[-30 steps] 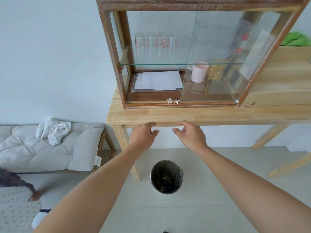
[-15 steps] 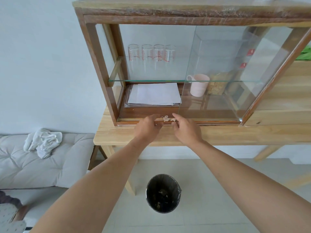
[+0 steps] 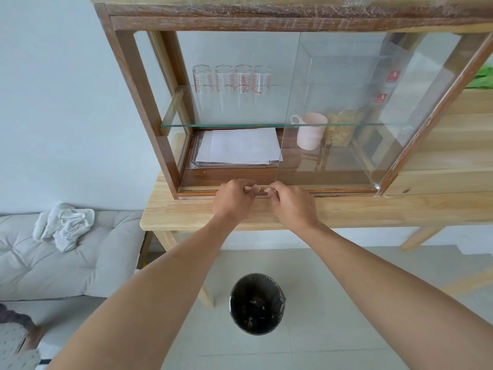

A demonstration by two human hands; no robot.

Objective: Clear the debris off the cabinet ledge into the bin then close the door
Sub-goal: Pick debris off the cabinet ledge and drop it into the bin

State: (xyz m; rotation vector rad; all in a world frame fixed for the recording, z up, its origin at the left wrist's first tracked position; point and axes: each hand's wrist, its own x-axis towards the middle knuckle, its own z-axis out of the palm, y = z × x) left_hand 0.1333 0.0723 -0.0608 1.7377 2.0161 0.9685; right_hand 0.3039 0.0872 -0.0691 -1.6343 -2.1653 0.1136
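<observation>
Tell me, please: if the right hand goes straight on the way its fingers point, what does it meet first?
Probably the debris on the ledge, then the left hand; depth is uncertain.

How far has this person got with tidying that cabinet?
Early on. Done: little that shows, though the bin on the floor already holds some scraps. In hand: the left hand and right hand meet at the debris on the cabinet ledge, pinching at it. Left: dropping it into the bin, then sliding the glass door closed over the open left half.
</observation>
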